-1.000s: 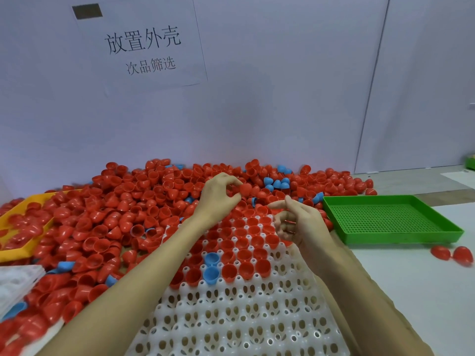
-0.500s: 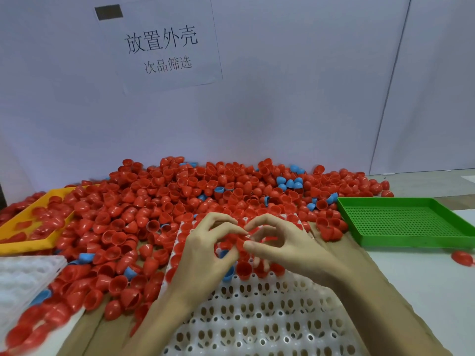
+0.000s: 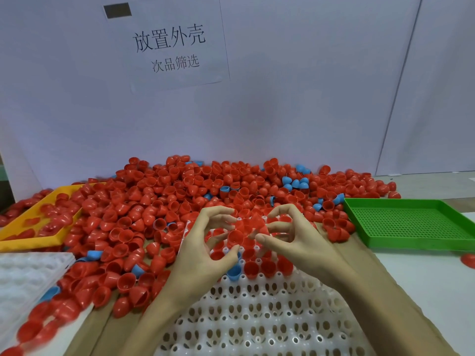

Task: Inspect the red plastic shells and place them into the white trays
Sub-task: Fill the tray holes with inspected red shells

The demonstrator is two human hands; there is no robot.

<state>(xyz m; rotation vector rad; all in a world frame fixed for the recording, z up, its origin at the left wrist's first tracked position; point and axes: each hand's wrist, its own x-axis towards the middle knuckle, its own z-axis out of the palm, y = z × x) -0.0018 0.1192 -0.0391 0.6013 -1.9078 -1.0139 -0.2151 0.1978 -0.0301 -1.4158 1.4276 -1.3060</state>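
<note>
Shells [image 3: 144,217] crowd the tabletop as our left hand [image 3: 203,255] and right hand [image 3: 295,242] pinch red cups [image 3: 236,236] with curled fingers above the white tray [image 3: 257,317]; we risk a slip, knocking seated pieces loose.

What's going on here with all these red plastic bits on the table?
A person is sorting red shells from a big loose pile into a white tray. Both hands hover over the tray's far rows, which already hold red shells and a blue one. The left hand and right hand have curled fingers around a red shell between them. A green tray sits to the right, a yellow tray to the left.
</note>
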